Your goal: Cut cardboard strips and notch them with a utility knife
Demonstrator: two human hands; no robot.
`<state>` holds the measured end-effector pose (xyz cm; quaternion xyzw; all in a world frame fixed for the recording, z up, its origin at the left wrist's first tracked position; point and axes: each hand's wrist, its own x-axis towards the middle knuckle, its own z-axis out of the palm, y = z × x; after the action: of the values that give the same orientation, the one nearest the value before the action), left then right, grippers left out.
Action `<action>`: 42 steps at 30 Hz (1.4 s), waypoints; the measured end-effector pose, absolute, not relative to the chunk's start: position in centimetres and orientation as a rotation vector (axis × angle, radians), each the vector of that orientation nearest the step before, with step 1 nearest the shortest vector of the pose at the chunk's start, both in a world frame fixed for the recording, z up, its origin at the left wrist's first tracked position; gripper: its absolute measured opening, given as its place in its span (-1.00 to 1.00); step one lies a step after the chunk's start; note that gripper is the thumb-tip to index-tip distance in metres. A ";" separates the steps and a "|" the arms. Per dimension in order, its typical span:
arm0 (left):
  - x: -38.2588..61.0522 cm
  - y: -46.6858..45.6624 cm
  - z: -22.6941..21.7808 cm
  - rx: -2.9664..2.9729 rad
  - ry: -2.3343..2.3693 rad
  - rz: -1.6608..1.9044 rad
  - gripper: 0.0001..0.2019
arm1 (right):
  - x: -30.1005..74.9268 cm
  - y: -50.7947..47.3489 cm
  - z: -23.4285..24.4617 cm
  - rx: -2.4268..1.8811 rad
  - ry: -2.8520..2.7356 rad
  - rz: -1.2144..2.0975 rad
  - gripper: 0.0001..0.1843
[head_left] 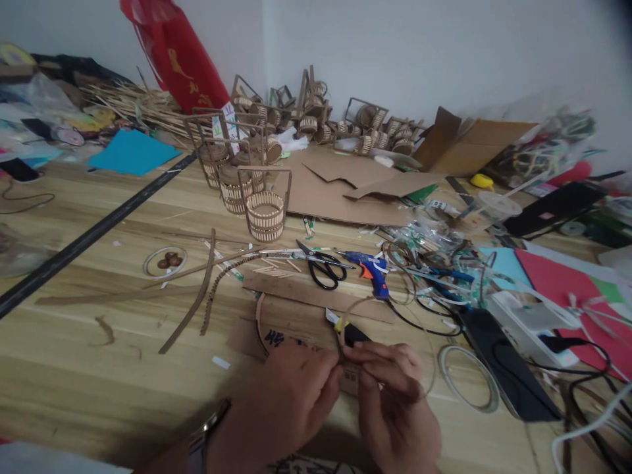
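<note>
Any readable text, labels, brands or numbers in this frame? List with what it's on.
No text reads clearly.
Cardboard piece: dark handwritten marks, blurred.
Red bag: gold print, illegible.
White card among baskets: too small.
Strip loop in left hand and right hand: no marks visible.

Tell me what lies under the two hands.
A cardboard piece with black writing lies under the left hand and right hand, which pinch a thin strip. They cover most of it, hiding the rest.

Soft, even daylight, faint shadows (edges bowed, corners dark and blurred).
</note>
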<state>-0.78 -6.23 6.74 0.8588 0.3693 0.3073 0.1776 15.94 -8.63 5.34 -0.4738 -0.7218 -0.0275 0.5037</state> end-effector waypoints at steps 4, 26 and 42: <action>-0.8 -6.1 6.8 2.355 1.001 0.839 -0.66 | 15.9 -8.7 5.2 -1.121 -1.735 -0.046 -0.83; -0.8 -6.3 6.5 2.388 1.059 0.847 -0.68 | 15.8 -8.6 5.4 -1.134 -1.736 -0.047 -0.78; -0.6 -6.3 6.5 2.295 1.114 0.641 -0.74 | 15.9 -8.1 5.7 -1.139 -1.850 -0.230 -0.82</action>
<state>-0.58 -6.25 6.52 0.8441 0.4097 0.2359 0.2530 15.91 -8.14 5.69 -0.4626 -0.7519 -0.0936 0.4604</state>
